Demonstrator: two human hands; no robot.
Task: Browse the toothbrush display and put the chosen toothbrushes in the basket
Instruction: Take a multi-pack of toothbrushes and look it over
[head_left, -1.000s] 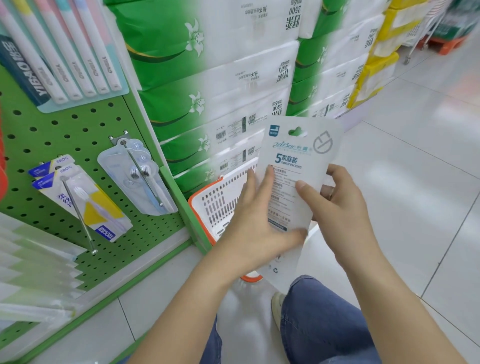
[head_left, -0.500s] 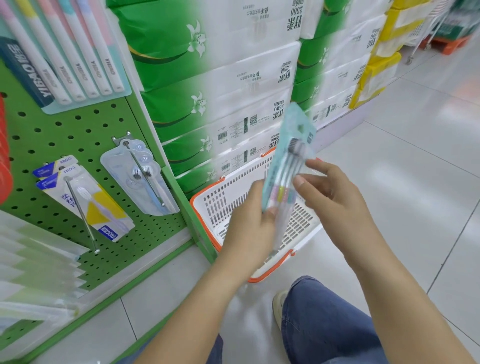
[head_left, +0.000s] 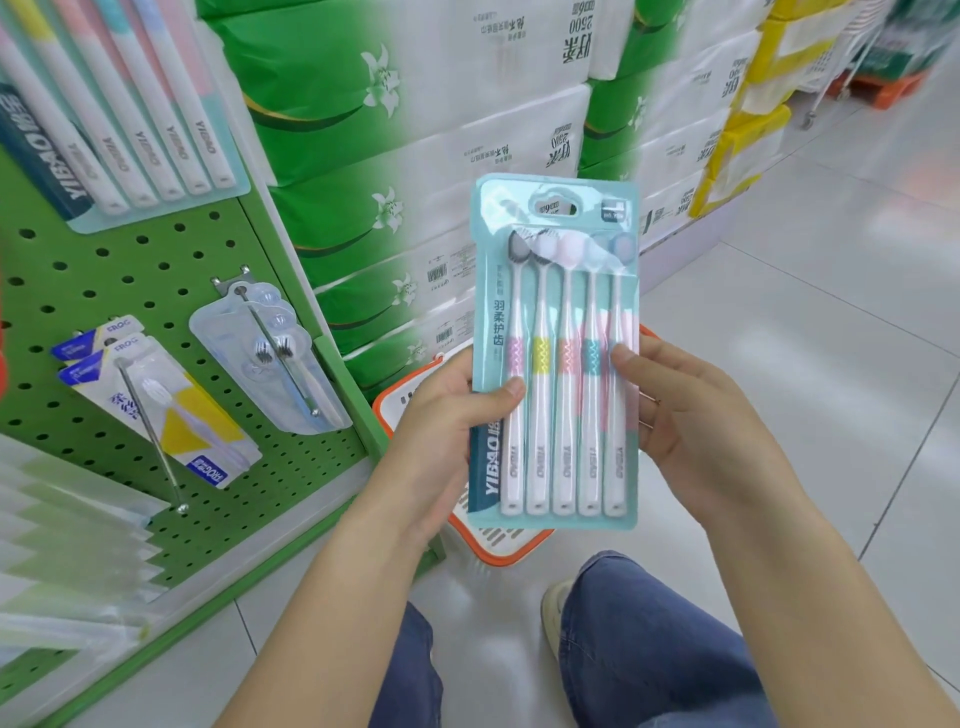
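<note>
A person's left hand (head_left: 441, 415) and right hand (head_left: 691, 415) are each grasping a side edge of a teal five-toothbrush pack (head_left: 558, 353), holding it upright, front facing the camera. Just behind it, a white and orange basket (head_left: 402, 400) is sitting on the floor. Further left, a green pegboard display (head_left: 104, 270) is holding more toothbrush packs.

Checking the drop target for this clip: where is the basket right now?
In the head view the white basket with orange rim sits on the floor at centre, beside the green pegboard shelf, mostly hidden behind the toothbrush pack both hands hold.
</note>
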